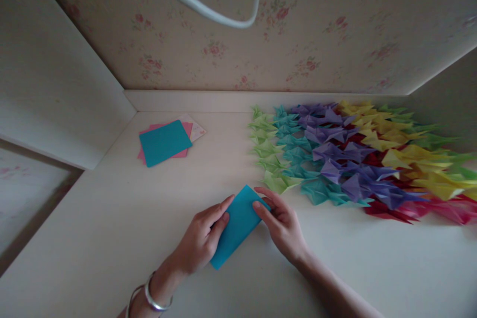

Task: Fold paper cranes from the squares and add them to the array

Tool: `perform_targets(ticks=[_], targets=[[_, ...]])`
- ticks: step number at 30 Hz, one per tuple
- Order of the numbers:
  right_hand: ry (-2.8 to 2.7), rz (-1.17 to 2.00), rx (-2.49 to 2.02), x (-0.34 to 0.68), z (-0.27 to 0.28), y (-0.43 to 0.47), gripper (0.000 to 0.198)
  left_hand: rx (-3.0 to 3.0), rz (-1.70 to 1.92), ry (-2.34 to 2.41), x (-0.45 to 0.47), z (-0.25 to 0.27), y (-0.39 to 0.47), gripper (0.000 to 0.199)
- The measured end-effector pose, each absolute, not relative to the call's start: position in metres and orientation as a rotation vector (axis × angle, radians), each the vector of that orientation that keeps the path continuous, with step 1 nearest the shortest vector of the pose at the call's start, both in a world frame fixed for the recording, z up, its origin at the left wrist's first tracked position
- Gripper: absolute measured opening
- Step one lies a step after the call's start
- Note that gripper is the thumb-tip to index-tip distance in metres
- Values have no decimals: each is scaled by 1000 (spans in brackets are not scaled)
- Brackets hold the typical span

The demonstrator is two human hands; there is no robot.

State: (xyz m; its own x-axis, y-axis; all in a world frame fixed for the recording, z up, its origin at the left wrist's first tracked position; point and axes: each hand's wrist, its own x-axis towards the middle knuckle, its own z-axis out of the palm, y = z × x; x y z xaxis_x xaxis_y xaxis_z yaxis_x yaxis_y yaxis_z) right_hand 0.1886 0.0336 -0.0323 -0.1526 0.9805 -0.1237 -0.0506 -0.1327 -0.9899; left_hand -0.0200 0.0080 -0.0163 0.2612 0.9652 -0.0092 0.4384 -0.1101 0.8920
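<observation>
Blue paper (240,231) sits aslant at the near middle of the table (112,238), one end toward the far right; whether it is lifted or resting I cannot tell. The left hand (203,236) pinches its left long edge, thumb on top, most fingers hidden. The right hand (281,226) pinches the far right corner, thumb on top, forefinger by the far short edge. The step looks like lining up or pressing a fold, though no crease is plain. To do it well, match the corners exactly before bearing down, steady the edge with the left hand without buckling it, and run the right thumb firmly along the fold.

Just beyond the right hand, to the far right, lie rows of paper figures (331,134), light green at their left. To the far left, a blue sheet (164,144) lies on pink sheets (184,153). A white cable (242,24) hangs before the far wall (238,57).
</observation>
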Motion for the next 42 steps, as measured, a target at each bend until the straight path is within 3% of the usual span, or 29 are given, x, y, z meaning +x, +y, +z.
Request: perform_targets(ticks=[42], targets=[[-1010, 1488, -1125, 188, -32, 38, 36, 1688, 878, 1365, -20, -19, 7, 38]])
